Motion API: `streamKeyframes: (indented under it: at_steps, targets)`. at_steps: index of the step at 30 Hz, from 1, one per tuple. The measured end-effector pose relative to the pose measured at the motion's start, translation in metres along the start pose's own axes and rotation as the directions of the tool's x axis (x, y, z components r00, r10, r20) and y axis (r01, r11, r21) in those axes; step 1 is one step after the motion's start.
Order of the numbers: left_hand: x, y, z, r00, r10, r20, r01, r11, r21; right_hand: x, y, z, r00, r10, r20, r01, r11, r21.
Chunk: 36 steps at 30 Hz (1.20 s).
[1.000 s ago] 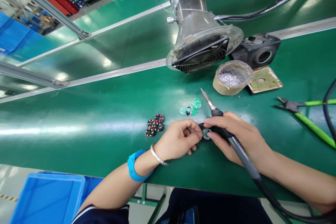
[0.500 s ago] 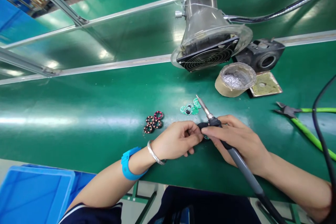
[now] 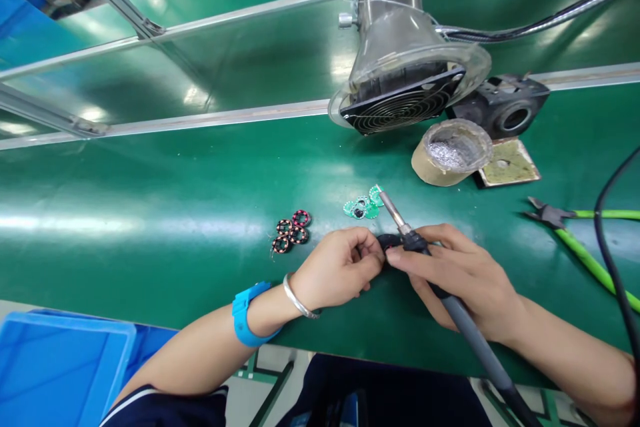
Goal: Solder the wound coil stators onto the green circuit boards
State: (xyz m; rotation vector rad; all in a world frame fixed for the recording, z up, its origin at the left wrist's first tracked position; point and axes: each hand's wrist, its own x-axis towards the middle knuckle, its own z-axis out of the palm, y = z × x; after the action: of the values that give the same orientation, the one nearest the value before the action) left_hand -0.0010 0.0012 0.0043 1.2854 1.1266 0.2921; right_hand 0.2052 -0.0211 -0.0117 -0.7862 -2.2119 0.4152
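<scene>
My left hand (image 3: 337, 267) is closed in a pinch on a small black round part (image 3: 388, 239), mostly hidden by fingers. A bit of red shows at its near side. My right hand (image 3: 467, 277) is wrapped round a soldering iron (image 3: 463, 323), its bare tip pointing up and away from me. The right fingertips also touch the black part. Beyond the hands, the iron's tip overlaps a small pile of round green circuit boards (image 3: 361, 207) in view. Left of them several small copper-wound ring coils (image 3: 291, 232) lie together on the green bench.
Over the bench hangs a fume extractor hood (image 3: 407, 103). Below it stand a tub of silvery solder bits (image 3: 435, 167), a soldering iron stand (image 3: 505, 107) and a sponge tray (image 3: 510, 163). Green-handled cutters (image 3: 583, 253) lie right, near a black cable (image 3: 605, 233). Blue bins (image 3: 65, 367) sit lower left.
The view has shifted slightly. Between my fingers, the greenish face of the black part no longer shows, and a bit of red does. Both hands keep their grips.
</scene>
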Motion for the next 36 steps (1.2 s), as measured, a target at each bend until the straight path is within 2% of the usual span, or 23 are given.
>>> streamKeyframes:
  at_steps: [3,5,7,9,11,14,18,27,36]
  targets:
    - [0.0008,0.0017,0.0003,1.000,-0.017,0.000,0.017,1.000,-0.018,0.0044,-0.0017,-0.0019,0.998,0.055,-0.044,-0.056,0.998,-0.014]
    - [0.0012,0.0012,0.0004,0.999,0.035,-0.009,-0.035,0.999,-0.011,0.0076,-0.0022,-0.0026,0.994,0.097,-0.050,-0.099,0.994,-0.039]
    - [0.0014,-0.0003,-0.0001,0.984,0.173,-0.043,-0.171,0.984,0.049,0.0093,-0.0020,-0.0029,0.992,0.123,-0.037,-0.125,0.991,-0.045]
    - [0.0014,-0.0019,-0.0013,0.940,0.335,-0.069,-0.322,0.935,0.150,0.0093,-0.0014,-0.0031,0.991,0.134,-0.027,-0.134,0.990,-0.035]
    - [0.0012,-0.0030,-0.0031,0.908,0.416,-0.058,-0.392,0.889,0.237,0.0078,-0.0006,-0.0030,0.990,0.143,-0.017,-0.143,0.989,-0.026]
    - [0.0010,-0.0032,-0.0059,0.921,0.388,-0.035,-0.363,0.888,0.282,0.0052,0.0004,-0.0023,0.989,0.148,-0.010,-0.148,0.989,-0.028]
    - [0.0009,-0.0009,-0.0064,0.946,0.319,-0.050,-0.296,0.920,0.258,0.0043,0.0010,-0.0013,0.992,0.126,-0.012,-0.127,0.991,-0.038]
    - [-0.0014,0.0020,-0.0018,0.963,0.258,-0.080,-0.229,0.937,0.263,0.0047,0.0008,-0.0008,0.994,0.100,-0.031,-0.101,0.994,-0.037]
    - [0.0001,0.0013,-0.0020,0.967,0.238,-0.096,-0.212,0.951,0.225,0.0073,-0.0037,-0.0036,0.986,0.104,-0.131,-0.110,0.993,-0.036]
